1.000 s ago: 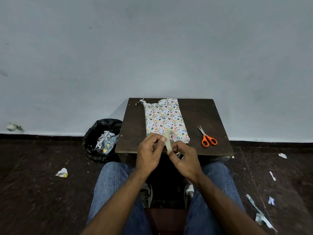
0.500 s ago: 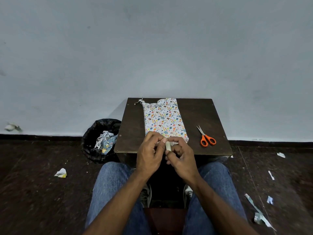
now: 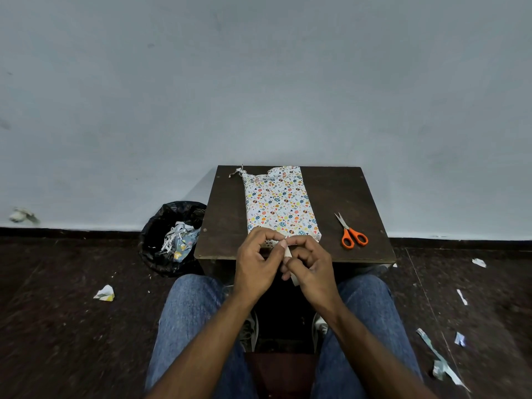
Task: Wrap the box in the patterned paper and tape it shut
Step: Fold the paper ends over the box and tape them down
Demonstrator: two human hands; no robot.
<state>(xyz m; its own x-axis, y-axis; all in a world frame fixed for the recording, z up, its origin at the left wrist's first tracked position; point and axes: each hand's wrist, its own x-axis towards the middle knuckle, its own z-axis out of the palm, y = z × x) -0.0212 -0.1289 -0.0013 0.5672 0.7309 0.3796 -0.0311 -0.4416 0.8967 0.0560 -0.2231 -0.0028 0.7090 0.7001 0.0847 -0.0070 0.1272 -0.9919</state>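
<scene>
- Fingers [image 3: 269, 236] of the left hand [image 3: 256, 266] are curling inward, and their tips are meeting the tips of the right hand [image 3: 312, 267] over the near edge of the small dark brown wooden table [image 3: 227, 214].
- Between both hands, a pale, whitish roll of tape [image 3: 288, 252] is showing only as a thin strip; the right hand's fingers are bending around it, and the left thumb and forefinger are pinching at its top edge.
- How much tape is coming off the roll, I cannot tell, because the fingers are hiding it.
- Just behind the hands, the long flat box wrapped in white paper with small coloured egg shapes [image 3: 280, 203] is lying on the table, running from the near edge to the far edge.
- At its far end, the paper is standing open and looking torn and uneven.
- To the right of the box, well apart from it, a pair of scissors with orange handles [image 3: 350, 233] is lying on the table.
- On the left of the table, a round bin lined with a black plastic bag [image 3: 169, 240] is standing on the dark floor, with paper cuttings inside.
- Small paper scraps [image 3: 105, 293] are lying on the floor at both sides.
- Below the hands, two knees in blue jeans [image 3: 187, 318] are showing.
</scene>
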